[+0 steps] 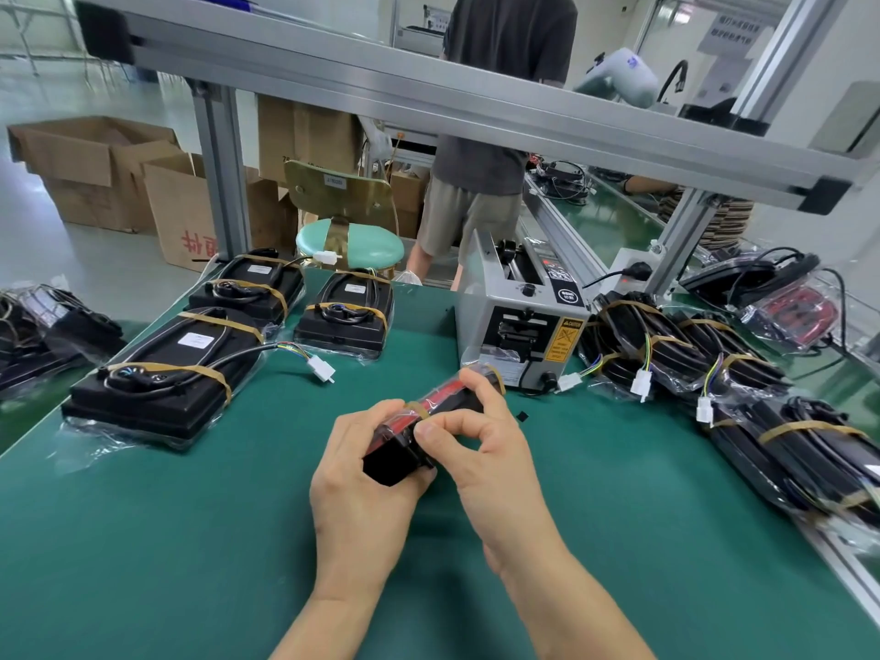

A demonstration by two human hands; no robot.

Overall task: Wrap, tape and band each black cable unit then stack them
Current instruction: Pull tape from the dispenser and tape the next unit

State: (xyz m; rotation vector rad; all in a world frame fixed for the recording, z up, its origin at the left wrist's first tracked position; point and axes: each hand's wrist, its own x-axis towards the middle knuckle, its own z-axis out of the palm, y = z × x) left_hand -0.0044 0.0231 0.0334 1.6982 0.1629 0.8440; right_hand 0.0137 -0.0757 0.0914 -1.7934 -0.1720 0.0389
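Above the green mat I hold a black cable unit [445,397] with a red face, wrapped in clear film, tilted on edge. My left hand [362,488] grips its near black end from below. My right hand [485,450] holds its top, thumb and forefinger pinching a tan rubber band [420,412] around the unit. A second tan band circles the far end. Three banded units [157,373] lie flat at the left. A row of banded units [690,354] leans at the right.
A grey tape dispenser [519,326] stands just beyond my hands. More bagged units [43,331] lie at the far left, and one with a red lens [790,307] at the far right. A person [490,135] stands behind the bench by a stool [350,240] and cardboard boxes [105,169].
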